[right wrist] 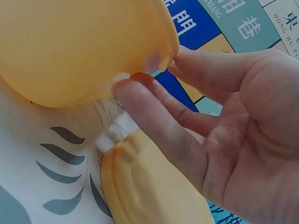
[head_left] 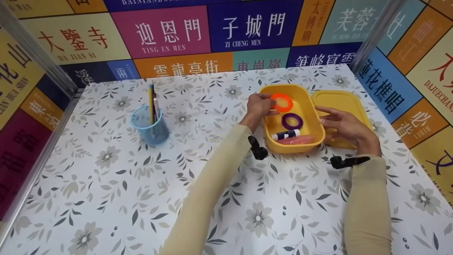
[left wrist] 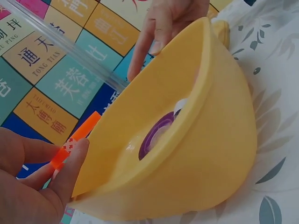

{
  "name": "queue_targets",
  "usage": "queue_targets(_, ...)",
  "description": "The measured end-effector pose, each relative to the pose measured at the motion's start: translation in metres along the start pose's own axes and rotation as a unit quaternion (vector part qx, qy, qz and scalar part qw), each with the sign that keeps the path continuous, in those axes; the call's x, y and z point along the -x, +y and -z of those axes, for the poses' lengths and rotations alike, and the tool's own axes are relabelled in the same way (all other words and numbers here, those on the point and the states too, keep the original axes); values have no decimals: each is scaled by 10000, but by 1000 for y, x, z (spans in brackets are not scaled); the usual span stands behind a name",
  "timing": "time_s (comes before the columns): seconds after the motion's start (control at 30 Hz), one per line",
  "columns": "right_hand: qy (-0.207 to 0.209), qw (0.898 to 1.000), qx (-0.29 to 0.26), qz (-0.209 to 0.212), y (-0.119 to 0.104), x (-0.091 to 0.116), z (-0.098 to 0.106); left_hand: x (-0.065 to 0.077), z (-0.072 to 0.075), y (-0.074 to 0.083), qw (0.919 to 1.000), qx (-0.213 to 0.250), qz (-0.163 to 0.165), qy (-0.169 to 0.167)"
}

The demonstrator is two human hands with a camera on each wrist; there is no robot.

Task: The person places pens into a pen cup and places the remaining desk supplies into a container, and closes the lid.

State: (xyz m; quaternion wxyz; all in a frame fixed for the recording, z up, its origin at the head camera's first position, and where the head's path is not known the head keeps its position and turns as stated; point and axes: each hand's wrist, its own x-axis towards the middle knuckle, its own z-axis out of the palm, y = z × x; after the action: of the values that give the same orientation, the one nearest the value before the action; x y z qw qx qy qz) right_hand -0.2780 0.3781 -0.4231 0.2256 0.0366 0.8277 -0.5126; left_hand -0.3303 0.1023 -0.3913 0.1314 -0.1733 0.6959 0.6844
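My left hand (head_left: 260, 106) pinches an orange tape roll (head_left: 289, 107) between thumb and fingers, over the left rim of a yellow plastic box (head_left: 269, 145). The left wrist view shows the orange roll (left wrist: 84, 128) edge-on at the rim. Inside the box lie a purple tape roll (head_left: 300, 124), a glue stick (head_left: 279, 136) with a white end, and a long pink item (head_left: 300, 140) against the near wall. My right hand (head_left: 345, 124) touches the box's right side with extended fingertips (right wrist: 133, 95), close to the rim.
A yellow lid (head_left: 339, 95) lies to the right of the box, partly beneath my right hand. At left stands a light blue pen cup (head_left: 155, 134) holding several pencils or pens (head_left: 151, 106). Printed panels (head_left: 170, 32) border the flower-patterned tabletop (head_left: 141, 198) at the back and sides.
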Motion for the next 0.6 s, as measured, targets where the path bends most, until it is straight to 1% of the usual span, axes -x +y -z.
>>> queue_targets(0.13,29,10000,27,74,0,0,0,0,-6,-1,9999,-78,-20,93)
queue_targets(0.23,55,9998,-27,183,0,1,-1,1,-9,-1,9997,-172,-124,137)
queue_targets(0.37,44,9996,-106,245,0,1,-2,3,-10,0,9982,-446,-308,254)
queue_targets(0.47,18,9998,-109,178,-1,1,-1,3,-9,0,9958,-721,-425,381)
queue_targets(0.6,3,9999,-72,105,0,1,0,2,-8,0,9930,-930,-567,457)
